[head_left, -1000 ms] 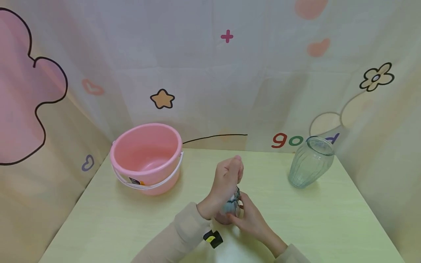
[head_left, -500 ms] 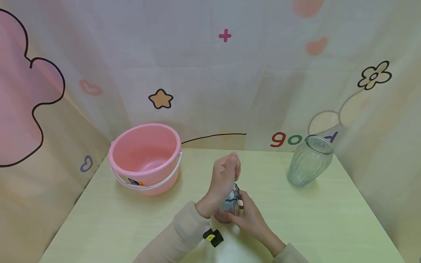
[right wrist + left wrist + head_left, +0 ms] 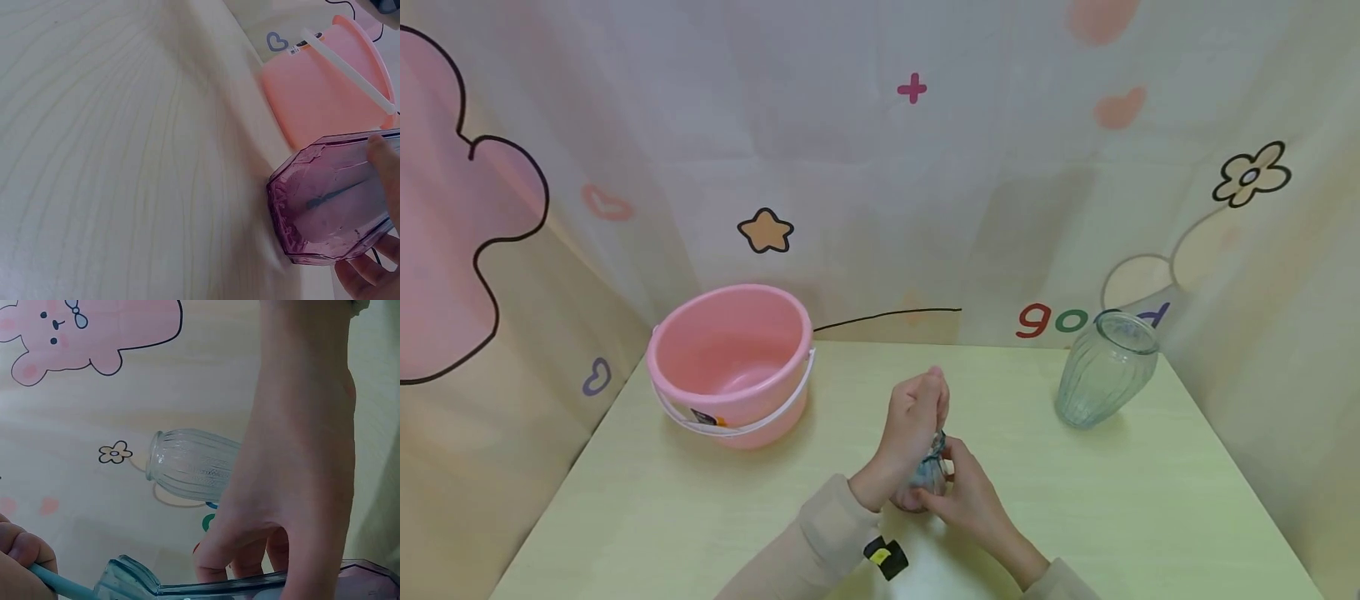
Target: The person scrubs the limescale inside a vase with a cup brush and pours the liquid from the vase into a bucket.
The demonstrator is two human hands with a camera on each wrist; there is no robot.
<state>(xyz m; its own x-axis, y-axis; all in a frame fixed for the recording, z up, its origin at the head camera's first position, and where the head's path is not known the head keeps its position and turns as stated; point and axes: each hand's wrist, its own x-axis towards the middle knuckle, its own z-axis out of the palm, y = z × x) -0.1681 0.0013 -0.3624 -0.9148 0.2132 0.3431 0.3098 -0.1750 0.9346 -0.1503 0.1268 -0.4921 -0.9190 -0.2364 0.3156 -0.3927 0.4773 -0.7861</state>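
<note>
We start at the far left, and the pink bucket [image 3: 737, 333] stays right where it stood a second ago, white handle [image 3: 767, 423] down across its front. Its small black-and-orange label [image 3: 708, 418] faces us, too tiny to read.

Now, here's the change: the left hand [image 3: 913, 421] sits lower than half a second back! We see it clenched on a thin teal stick [image 3: 65, 585], fist just above the vase, and the stick runs down into the mouth; through the glass we spot a dark line reaching toward the bottom.

The vase [image 3: 340, 219] is near the front middle of the table [image 3: 625, 517], roughly upright, its long axis running up and down: teal mouth on top, purple base below. Whether that base touches the table, we can't tell. We find no writing on what shows of the glass.

Across to the right hand [image 3: 970, 496], and it's holding steady, thumb and fingers clamped round the body of the vase, just as before.

Further right, on the curtain [image 3: 880, 192], we read a red "g", a green "o" and a purple "d", another letter partly covered by the clear jar [image 3: 1108, 375], which hasn't budged.
</note>
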